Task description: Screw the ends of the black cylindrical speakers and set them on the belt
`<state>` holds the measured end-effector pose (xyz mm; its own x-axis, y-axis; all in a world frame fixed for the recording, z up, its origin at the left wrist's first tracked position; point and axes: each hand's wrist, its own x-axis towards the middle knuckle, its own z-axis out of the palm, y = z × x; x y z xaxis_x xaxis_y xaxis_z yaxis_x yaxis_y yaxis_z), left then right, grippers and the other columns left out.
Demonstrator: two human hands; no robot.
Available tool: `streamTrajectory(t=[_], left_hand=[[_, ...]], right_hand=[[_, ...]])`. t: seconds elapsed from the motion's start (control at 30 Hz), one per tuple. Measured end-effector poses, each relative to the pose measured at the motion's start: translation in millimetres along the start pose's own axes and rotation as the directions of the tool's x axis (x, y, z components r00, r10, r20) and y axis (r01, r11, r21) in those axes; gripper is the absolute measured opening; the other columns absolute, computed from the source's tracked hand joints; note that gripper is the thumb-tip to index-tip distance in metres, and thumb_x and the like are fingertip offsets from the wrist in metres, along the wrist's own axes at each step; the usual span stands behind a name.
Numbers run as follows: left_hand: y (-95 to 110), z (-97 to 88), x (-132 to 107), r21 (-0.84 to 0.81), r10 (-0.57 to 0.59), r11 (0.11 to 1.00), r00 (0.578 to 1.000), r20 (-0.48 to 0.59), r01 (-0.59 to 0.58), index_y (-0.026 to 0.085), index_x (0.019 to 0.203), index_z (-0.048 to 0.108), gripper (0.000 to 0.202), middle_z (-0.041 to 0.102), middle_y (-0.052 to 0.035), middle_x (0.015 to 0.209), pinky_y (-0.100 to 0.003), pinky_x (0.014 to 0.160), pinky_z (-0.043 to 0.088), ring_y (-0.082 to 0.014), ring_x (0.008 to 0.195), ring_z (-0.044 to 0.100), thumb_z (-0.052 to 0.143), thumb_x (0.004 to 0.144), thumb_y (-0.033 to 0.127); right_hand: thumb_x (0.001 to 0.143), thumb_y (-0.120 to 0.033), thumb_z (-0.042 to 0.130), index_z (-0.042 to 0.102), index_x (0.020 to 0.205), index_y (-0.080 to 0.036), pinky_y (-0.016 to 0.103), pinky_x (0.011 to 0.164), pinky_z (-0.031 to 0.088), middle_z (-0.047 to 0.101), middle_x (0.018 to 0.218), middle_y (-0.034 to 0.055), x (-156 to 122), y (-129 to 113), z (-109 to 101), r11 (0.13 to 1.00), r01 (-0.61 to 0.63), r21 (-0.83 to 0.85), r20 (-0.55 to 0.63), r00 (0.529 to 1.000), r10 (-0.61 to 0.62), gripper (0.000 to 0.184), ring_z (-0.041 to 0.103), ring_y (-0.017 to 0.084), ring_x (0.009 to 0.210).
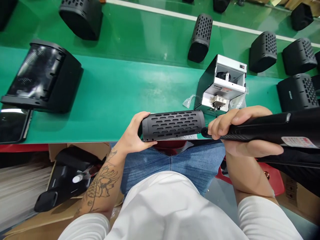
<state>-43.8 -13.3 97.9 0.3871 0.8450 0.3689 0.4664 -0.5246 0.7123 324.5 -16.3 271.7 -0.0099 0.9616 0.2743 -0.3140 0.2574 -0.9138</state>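
Note:
My left hand is closed round the left end of a black perforated cylinder housing, holding it sideways at the near edge of the green bench. My right hand grips a black electric screwdriver. The tool lies level, its tip against the right end of the housing. My lap in blue jeans shows below both hands.
A grey screw feeder box stands just behind my hands. Several black perforated housings lie on the green conveyor beyond. A large black casing rests at the left. Cardboard boxes with black parts sit below the bench at left.

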Motion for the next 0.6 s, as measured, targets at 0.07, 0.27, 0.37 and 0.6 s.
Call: streamTrajectory(t=[0.07,0.27,0.37,0.6], left_hand=[[-2.8,0.6,0.4,0.013,0.033,0.999,0.999,-0.005,-0.033,0.028,0.184,0.048,0.124,0.071,-0.0222,0.175,-0.069,0.142,0.063,-0.0477,0.164,0.076,0.115,0.084,0.055],[-10.4,7.6,-2.1,-0.005,-0.015,1.000,1.000,-0.023,0.015,0.027,0.178,0.052,0.127,0.072,-0.0227,0.170,-0.069,0.141,0.064,-0.0485,0.160,0.077,0.116,0.077,0.070],[-11.9,9.3,-2.3,-0.004,0.013,1.000,1.000,-0.025,-0.013,0.027,0.179,0.050,0.126,0.072,-0.0231,0.170,-0.069,0.140,0.065,-0.0486,0.160,0.077,0.115,0.079,0.068],[-10.5,10.4,-4.1,0.020,0.107,0.994,0.993,-0.047,-0.106,0.025,0.187,0.043,0.123,0.069,-0.0268,0.176,-0.070,0.140,0.066,-0.0500,0.165,0.075,0.109,0.088,0.057]], right_hand=[[0.078,-0.079,0.117,0.089,0.091,-0.027,0.034,0.049,0.063,0.077,0.065,-0.0025,1.9,1.0,2.1,0.998,0.058,0.007,0.032,0.998,-0.059,0.061,0.069,0.018,0.046],[0.081,-0.081,0.114,0.091,0.094,-0.029,0.032,0.045,0.059,0.073,0.063,-0.0038,13.6,16.5,-9.7,0.996,0.065,0.061,0.169,0.983,-0.075,0.059,0.061,0.015,0.040],[0.075,-0.087,0.115,0.096,0.106,-0.031,0.034,0.041,0.058,0.072,0.061,-0.0048,23.0,30.1,-23.3,0.984,0.109,0.143,0.342,0.927,-0.152,0.067,0.057,0.016,0.037],[0.090,-0.089,0.105,0.098,0.121,-0.032,0.037,0.047,0.064,0.079,0.068,-0.0018,10.4,25.9,-34.2,0.979,0.164,0.120,0.374,0.906,-0.198,0.065,0.064,0.018,0.041]])
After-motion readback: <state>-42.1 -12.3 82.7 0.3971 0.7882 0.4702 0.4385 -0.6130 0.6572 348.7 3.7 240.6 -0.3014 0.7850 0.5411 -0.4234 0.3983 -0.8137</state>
